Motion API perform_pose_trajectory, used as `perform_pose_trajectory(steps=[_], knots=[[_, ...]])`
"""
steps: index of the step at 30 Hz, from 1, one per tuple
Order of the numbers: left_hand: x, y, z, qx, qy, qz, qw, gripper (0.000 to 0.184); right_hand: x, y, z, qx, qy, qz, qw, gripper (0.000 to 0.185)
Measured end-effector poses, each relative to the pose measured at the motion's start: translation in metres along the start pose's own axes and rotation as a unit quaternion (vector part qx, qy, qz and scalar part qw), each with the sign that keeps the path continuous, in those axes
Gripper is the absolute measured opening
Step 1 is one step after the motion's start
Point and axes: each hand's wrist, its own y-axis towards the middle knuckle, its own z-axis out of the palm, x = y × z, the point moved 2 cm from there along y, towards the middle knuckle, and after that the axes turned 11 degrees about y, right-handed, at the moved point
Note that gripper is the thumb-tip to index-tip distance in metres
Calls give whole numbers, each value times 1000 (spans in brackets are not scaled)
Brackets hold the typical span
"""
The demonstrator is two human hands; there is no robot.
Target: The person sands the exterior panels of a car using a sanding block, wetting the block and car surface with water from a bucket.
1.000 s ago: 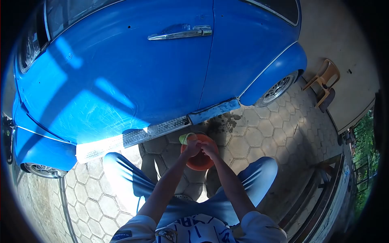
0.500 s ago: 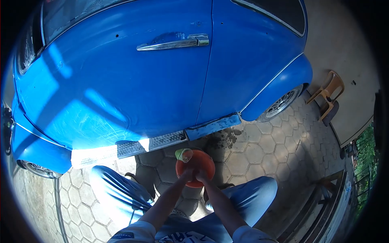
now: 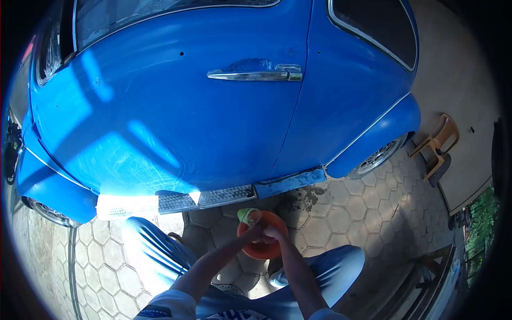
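Note:
An orange-red bucket [image 3: 285,226] stands on the paving between my knees. Over its opening, my left hand [image 3: 256,233] and my right hand [image 3: 272,234] press together with their fingers closed. Anything between them is too small or too covered to make out. A pale green and whitish item [image 3: 245,214] rests at the bucket's far left rim, just beyond my left hand; it looks like a cup or a folded cloth, and I cannot tell which.
A blue car [image 3: 176,112] fills the far side, its metal running board [image 3: 224,196] close beyond the bucket. Wet patches [image 3: 309,202] mark the hexagonal paving. At the right are a tan plastic chair [image 3: 442,136] and a dark bench-like frame [image 3: 421,282].
The view has tilted up, so car and bucket appear lower and farther right. My hands have come closer together and sit nearer the middle of the bucket's opening.

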Motion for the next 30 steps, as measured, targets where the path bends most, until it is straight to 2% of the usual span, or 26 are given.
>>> perform_pose_trajectory(steps=[1, 2, 4, 5, 6, 7, 8, 9, 11, 13, 14, 16, 18, 19, 20, 21, 22, 23, 25, 26, 27, 29, 30], knots=[[5, 9, -18, 7, 9, 8, 1000, 24, 43, -17, -16, 105, -75, -18, 991, 22], [-2, -7, -23, 13, 15, 15, 1000, 24, 81, -39, -29, 82, -125, -88, 985, 23], [5, 5, -116, 37, 22, -35, 998, 35, 169, -114, -48, 74, -160, -148, 973, 26], [8, 2, -164, -79, -13, 27, 996, 27, 211, -145, -56, 43, -253, -188, 948, 26], [2, -15, -226, -143, -113, -3, 983, 19, 226, -139, -68, 68, -168, -236, 955, 27], [7, -12, -261, -185, -60, 19, 981, 12, 256, -148, -78, 118, -156, -279, 940, 27], [6, -22, -307, -211, -160, 29, 964, 11, 287, -182, -83, 119, -141, -309, 933, 25], [9, -27, -346, -224, -102, 40, 968, 15, 316, -204, -87, 69, -185, -391, 899, 24], [2, -54, -429, -215, -111, 15, 970, 26, 375, -253, -87, 6, -258, -532, 806, 25], [-13, -91, -497, -190, -107, -48, 975, 32, 420, -316, -78, -13, -284, -528, 800, 26], [-14, -107, -519, -201, -85, -43, 975, 32, 437, -338, -71, 3, -287, -543, 790, 26], [-15, -141, -559, -228, -54, -47, 971, 33, 460, -376, -53, 21, -286, -560, 777, 26], [-9, -166, -584, -244, -47, -59, 967, 33, 474, -409, -35, 61, -258, -641, 720, 26], [-4, -176, -596, -293, -40, -46, 954, 32, 481, -415, -29, 64, -257, -643, 719, 26], [-1, -181, -605, -342, -32, -31, 939, 31, 490, -424, -24, 78, -235, -683, 687, 27], [-2, -182, -611, -344, -31, -33, 938, 31, 495, -432, -21, 90, -213, -722, 652, 27], [-7, -185, -620, -435, 55, 10, 899, 33, 497, -444, -20, 59, -202, -757, 619, 25], [-11, -189, -627, -519, 141, 53, 842, 35, 500, -448, -24, 58, -203, -759, 616, 25], [-20, -179, -635, -533, 176, 63, 825, 37, 503, -455, -43, -69, -194, -862, 463, 24], [-27, -171, -637, -545, 208, 71, 809, 39, 505, -452, -57, -138, -205, -869, 430, 29], [-31, -159, -637, -546, 208, 74, 808, 39, 502, -447, -69, -141, -205, -869, 428, 29], [-39, -124, -631, -494, 322, 59, 806, 48, 494, -438, -99, -296, -243, -821, 423, 35], [-41, -107, -627, -468, 365, 47, 804, 60, 492, -431, -117, -298, -290, -792, 447, 44]])
